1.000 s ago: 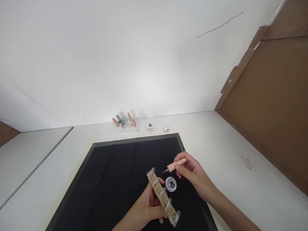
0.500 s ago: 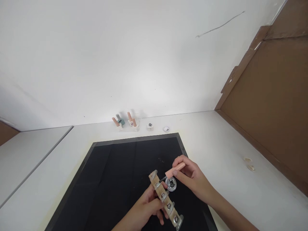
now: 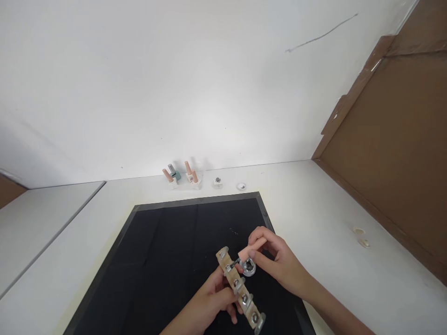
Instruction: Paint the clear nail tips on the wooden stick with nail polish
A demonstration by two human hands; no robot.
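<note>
My left hand point(image 3: 221, 294) and right hand point(image 3: 270, 253) were both bare, with slender fingers and smooth backs. My left thumb point(image 3: 225, 296) looked rounded at its tip, and my right thumb point(image 3: 260, 259) tapered gently from a fuller base; the fingernails were too small to make out. Each wrist was narrow and uncovered. My left forearm point(image 3: 186, 316) was bare as far as the bottom edge of the view, a short stretch of it, while my right forearm point(image 3: 326, 298) showed at greater length, equally bare, slim and even in outline.
</note>
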